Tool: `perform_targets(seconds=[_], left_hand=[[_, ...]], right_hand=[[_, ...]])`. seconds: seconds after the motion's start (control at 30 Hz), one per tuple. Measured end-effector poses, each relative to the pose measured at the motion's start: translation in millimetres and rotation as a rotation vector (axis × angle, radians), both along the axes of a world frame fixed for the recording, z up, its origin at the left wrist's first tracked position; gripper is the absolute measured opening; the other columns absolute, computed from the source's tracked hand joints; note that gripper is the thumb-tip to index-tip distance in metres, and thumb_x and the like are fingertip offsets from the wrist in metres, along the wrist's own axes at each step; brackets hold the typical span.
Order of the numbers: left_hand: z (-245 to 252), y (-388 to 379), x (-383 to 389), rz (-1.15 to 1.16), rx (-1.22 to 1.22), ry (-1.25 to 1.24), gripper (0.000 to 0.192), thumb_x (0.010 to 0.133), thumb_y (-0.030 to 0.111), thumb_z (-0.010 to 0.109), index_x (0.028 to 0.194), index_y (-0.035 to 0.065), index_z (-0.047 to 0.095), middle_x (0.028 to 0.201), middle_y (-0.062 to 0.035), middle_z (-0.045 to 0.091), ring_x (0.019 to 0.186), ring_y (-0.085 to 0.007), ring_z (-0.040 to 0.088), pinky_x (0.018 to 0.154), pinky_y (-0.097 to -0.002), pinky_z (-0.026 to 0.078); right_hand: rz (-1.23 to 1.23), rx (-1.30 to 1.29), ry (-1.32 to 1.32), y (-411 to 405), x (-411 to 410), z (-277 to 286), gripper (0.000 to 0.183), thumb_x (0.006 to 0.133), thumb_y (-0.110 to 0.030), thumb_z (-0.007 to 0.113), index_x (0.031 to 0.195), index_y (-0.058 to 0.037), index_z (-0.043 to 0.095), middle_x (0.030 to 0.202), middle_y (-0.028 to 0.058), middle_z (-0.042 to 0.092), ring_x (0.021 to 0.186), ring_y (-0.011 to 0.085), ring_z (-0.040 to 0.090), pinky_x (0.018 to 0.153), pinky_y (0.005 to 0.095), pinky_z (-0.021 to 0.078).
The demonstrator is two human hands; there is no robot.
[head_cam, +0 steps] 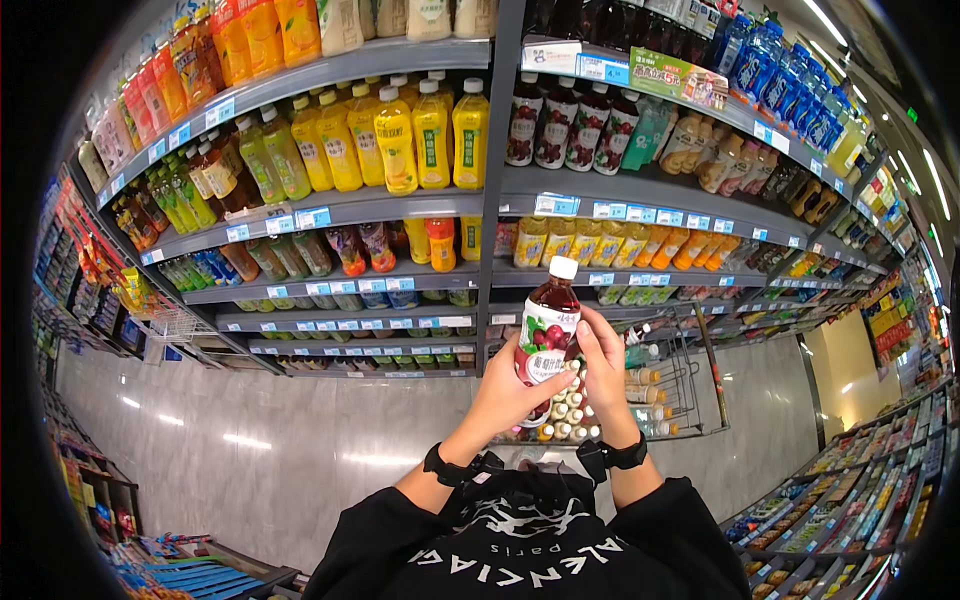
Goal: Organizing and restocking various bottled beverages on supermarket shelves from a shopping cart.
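Note:
A plastic bottle of dark grape drink (551,322) with a white cap stands nearly upright between my two hands, its label with grapes facing me. My left hand (506,390) wraps the lower part from the left, thumb across the front. On the other side, my right hand (602,360) touches the bottle's right side with its fingers. Below and behind the bottle, a metal shopping cart (701,375) holds many capped bottles. Similar grape drink bottles (556,124) line the upper shelf on the right side of the upright.
Drink shelves (405,202) with price tags run across the front, split by a grey upright (495,187). Yellow drink bottles (433,135) fill part of the left shelf. Grey floor (285,450) shows at the left. More stocked shelves (847,495) stand at the lower right.

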State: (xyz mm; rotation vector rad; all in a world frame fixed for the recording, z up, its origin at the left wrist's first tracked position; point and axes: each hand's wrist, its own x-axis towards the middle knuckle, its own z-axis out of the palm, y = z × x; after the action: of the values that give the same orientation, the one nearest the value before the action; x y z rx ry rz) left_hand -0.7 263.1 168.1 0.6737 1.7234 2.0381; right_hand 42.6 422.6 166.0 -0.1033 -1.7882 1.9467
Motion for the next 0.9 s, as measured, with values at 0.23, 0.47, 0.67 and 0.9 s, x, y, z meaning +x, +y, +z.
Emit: perform_targets(seconds=[0.23, 0.47, 0.67, 0.9], left_hand=[[-10, -27, 14, -0.539, 0.36, -0.589, 0.062, 0.089, 0.021, 0.073, 0.141, -0.0009, 0.046, 0.109, -0.0181, 0.069, 0.086, -0.0284, 0.074, 0.077, -0.0381, 0.061], [-19, -26, 18, -0.514, 0.343, -0.511, 0.07, 0.082, 0.026, 0.082, 0.138, -0.0002, 0.05, 0.115, -0.0143, 0.068, 0.098, -0.0252, 0.072, 0.088, -0.0364, 0.058], [-13, -9, 19, -0.234, 0.17, -0.23, 0.064, 0.078, 0.015, 0.086, 0.134, 0.0033, 0.056, 0.112, -0.0089, 0.07, 0.1, -0.0165, 0.069, 0.088, -0.032, 0.055], [-12, 21, -2, -0.847, 0.879, -0.735, 0.08, 0.073, 0.049, 0.077, 0.128, -0.0014, 0.048, 0.088, -0.0143, 0.061, 0.066, -0.0241, 0.064, 0.047, -0.0292, 0.05]], right_hand=[[0.624, -0.409, -0.084, -9, 16, 6, 0.082, 0.084, -0.032, 0.075, 0.15, 0.003, 0.04, 0.129, 0.0225, 0.065, 0.112, 0.0284, 0.068, 0.094, 0.0394, 0.0587], [0.383, -0.294, 0.02, -19, 20, 35, 0.06, 0.076, -0.012, 0.086, 0.128, 0.0025, 0.059, 0.111, 0.015, 0.073, 0.099, 0.023, 0.072, 0.093, 0.0372, 0.0579], [0.179, -0.116, 0.094, -14, 0, 51, 0.065, 0.086, -0.011, 0.08, 0.142, 0.0043, 0.05, 0.119, 0.0114, 0.07, 0.101, 0.0134, 0.067, 0.088, 0.0284, 0.054], [0.4, -0.286, 0.126, 16, -5, 46, 0.076, 0.098, -0.005, 0.066, 0.161, 0.0029, 0.024, 0.142, 0.0231, 0.057, 0.091, 0.0113, 0.065, 0.065, 0.0224, 0.0556]])
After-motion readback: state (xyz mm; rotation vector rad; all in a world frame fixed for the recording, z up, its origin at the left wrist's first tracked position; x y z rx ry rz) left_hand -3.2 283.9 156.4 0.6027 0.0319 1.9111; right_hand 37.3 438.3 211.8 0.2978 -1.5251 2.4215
